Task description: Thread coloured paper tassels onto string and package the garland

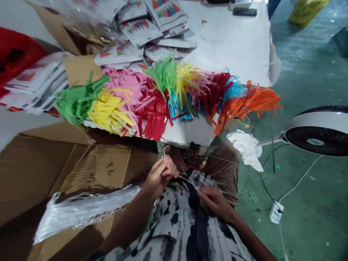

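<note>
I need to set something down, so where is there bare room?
Best bet: the white table between the packets, dark slab and tassels, apart from a small scrap. The floor right of the socket, nearer you than the fan, looks mostly bare. Crowded: the table's near side, under tassels, and its left, under packets.

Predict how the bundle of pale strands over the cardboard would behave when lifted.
The bundle of pale strands would probably flop, since strands curve into loops. It's likely light, being slender filaments. Stray loops along its edge might snag.

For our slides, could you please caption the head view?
Thin pale string stretches between left hand and right hand, near multicoloured fringed paper tassels.
</note>
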Tool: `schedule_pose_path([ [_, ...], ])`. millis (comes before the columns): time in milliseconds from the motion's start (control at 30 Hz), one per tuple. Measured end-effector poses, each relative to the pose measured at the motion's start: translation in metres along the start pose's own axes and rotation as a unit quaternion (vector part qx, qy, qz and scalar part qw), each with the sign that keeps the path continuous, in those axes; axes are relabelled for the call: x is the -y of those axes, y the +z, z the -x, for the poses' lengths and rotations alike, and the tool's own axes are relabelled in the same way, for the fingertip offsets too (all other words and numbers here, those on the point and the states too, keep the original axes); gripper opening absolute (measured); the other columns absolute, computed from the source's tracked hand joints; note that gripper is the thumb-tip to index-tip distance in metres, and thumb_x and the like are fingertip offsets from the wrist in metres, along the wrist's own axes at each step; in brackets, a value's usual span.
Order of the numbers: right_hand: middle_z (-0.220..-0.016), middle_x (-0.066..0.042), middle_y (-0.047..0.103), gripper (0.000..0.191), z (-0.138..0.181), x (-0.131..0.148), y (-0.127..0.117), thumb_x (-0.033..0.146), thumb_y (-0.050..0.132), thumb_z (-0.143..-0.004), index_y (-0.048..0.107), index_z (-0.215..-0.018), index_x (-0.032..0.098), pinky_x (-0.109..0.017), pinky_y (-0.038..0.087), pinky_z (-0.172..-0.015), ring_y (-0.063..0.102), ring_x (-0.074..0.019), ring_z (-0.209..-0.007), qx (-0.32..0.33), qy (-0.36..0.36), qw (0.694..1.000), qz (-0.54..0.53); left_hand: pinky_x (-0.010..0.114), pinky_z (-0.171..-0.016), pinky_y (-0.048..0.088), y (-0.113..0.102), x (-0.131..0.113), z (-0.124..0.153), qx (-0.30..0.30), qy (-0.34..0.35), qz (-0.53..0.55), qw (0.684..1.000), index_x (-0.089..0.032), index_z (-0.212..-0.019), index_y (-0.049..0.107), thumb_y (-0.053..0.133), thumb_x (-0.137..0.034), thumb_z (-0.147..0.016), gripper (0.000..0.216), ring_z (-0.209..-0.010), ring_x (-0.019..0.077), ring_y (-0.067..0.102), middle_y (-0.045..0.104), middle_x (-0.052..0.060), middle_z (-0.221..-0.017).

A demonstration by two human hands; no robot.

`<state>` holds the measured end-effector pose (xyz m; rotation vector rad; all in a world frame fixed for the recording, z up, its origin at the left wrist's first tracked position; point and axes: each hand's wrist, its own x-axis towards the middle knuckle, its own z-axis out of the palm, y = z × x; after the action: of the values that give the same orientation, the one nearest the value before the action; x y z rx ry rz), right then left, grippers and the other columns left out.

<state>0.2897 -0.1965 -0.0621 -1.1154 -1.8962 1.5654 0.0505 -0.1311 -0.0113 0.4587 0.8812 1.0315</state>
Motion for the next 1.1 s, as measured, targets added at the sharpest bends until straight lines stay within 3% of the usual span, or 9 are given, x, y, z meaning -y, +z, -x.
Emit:
schedule_pose_path([
  [100, -0.117, -0.009, 0.070, 0.034, 0.028, 0.014, -0.042, 0.047, 0.053, -0.107, 0.077, -0.098, 0.025, -0.037, 0.054, -0.096, 0.066, -0.0242, -0.110, -0.030, -0.004, 1.000, -0.002, 0.025, -0.055, 0.029, 0.019, -0.013, 0.001, 0.024, 0.063, -0.178, 0.982, -0.019, -0.072, 0.051, 0.061, -0.062, -0.100, 0.052, -0.053, 0.0091, 0.030, 0.035, -0.007, -0.060],
  [200, -0.158, -0.009, 0.052, 0.037, 0.031, 0.041, -0.073, 0.045, 0.054, -0.107, 0.068, -0.139, 0.035, -0.049, 0.040, -0.122, 0.047, -0.0295, -0.148, -0.202, 0.010, 0.979, 0.040, 0.026, -0.061, 0.033, 0.048, -0.012, -0.008, 0.077, 0.072, -0.354, 0.929, -0.017, -0.079, 0.060, 0.050, -0.061, -0.105, 0.052, -0.062, 0.0110, 0.041, 0.048, -0.002, -0.069],
  [333, -0.136, -0.007, 0.069, 0.036, 0.002, 0.076, -0.083, 0.047, 0.047, -0.110, 0.073, -0.132, 0.032, -0.043, 0.048, -0.115, 0.063, -0.0249, -0.129, -0.262, 0.036, 0.964, -0.022, 0.027, -0.069, 0.037, 0.084, -0.001, -0.024, 0.195, 0.099, -0.482, 0.849, -0.018, -0.085, 0.061, 0.042, -0.048, -0.110, 0.044, -0.070, 0.0134, 0.051, 0.059, 0.000, -0.076],
  [433, -0.109, -0.006, 0.076, 0.032, -0.020, 0.089, -0.082, 0.050, 0.058, -0.106, 0.078, -0.112, 0.027, -0.033, 0.057, -0.091, 0.071, -0.0214, -0.102, -0.333, 0.046, 0.935, -0.110, 0.027, -0.069, 0.038, 0.098, 0.010, -0.037, 0.249, 0.131, -0.531, 0.799, -0.017, -0.087, 0.061, 0.041, -0.038, -0.110, 0.037, -0.072, 0.0149, 0.056, 0.065, 0.003, -0.080],
  [600, -0.081, -0.003, 0.067, 0.036, -0.022, 0.093, -0.096, 0.050, 0.059, -0.105, 0.073, -0.088, 0.023, -0.028, 0.050, -0.068, 0.060, -0.0161, -0.073, -0.412, -0.026, 0.877, -0.245, 0.028, -0.074, 0.045, 0.119, 0.005, -0.067, 0.347, 0.186, -0.532, 0.749, -0.017, -0.093, 0.066, 0.037, -0.035, -0.112, 0.039, -0.076, 0.0164, 0.063, 0.070, 0.005, -0.085],
  [700, -0.066, 0.002, 0.052, 0.040, -0.012, 0.088, -0.123, 0.049, 0.057, -0.106, 0.062, -0.078, 0.022, -0.027, 0.043, -0.063, 0.047, -0.0130, -0.061, -0.447, -0.072, 0.833, -0.316, 0.030, -0.086, 0.049, 0.145, -0.016, -0.105, 0.411, 0.248, -0.549, 0.684, -0.018, -0.104, 0.072, 0.041, -0.036, -0.111, 0.036, -0.096, 0.0196, 0.067, 0.075, 0.009, -0.104],
  [867, -0.065, 0.004, 0.045, 0.035, -0.013, 0.060, -0.201, 0.049, 0.058, -0.106, 0.065, -0.083, 0.023, -0.027, 0.026, -0.055, 0.036, -0.0121, -0.056, -0.561, -0.031, 0.826, -0.043, 0.038, -0.086, 0.046, 0.203, -0.027, -0.189, 0.218, 0.367, -0.756, 0.496, -0.017, -0.095, 0.074, 0.055, -0.033, -0.107, 0.028, -0.099, 0.0261, 0.063, 0.074, 0.012, -0.100],
  [933, -0.069, 0.002, 0.054, 0.031, -0.025, 0.043, -0.235, 0.047, 0.057, -0.106, 0.072, -0.092, 0.024, -0.027, 0.029, -0.058, 0.041, -0.0135, -0.060, -0.524, -0.015, 0.843, 0.119, 0.041, -0.085, 0.045, 0.221, -0.017, -0.215, 0.171, 0.366, -0.803, 0.438, -0.015, -0.100, 0.075, 0.065, -0.036, -0.101, 0.024, -0.106, 0.0303, 0.062, 0.073, 0.015, -0.104],
  [1100, -0.105, -0.007, 0.075, 0.029, -0.070, 0.011, -0.287, 0.028, 0.051, -0.104, 0.076, -0.119, 0.023, -0.030, 0.042, -0.075, 0.063, -0.0211, -0.087, -0.349, 0.013, 0.866, 0.358, 0.046, -0.084, 0.043, 0.234, 0.005, -0.239, 0.121, 0.338, -0.839, 0.410, -0.010, -0.103, 0.075, 0.059, -0.019, -0.098, 0.019, -0.106, 0.0344, 0.063, 0.072, 0.019, -0.103],
])
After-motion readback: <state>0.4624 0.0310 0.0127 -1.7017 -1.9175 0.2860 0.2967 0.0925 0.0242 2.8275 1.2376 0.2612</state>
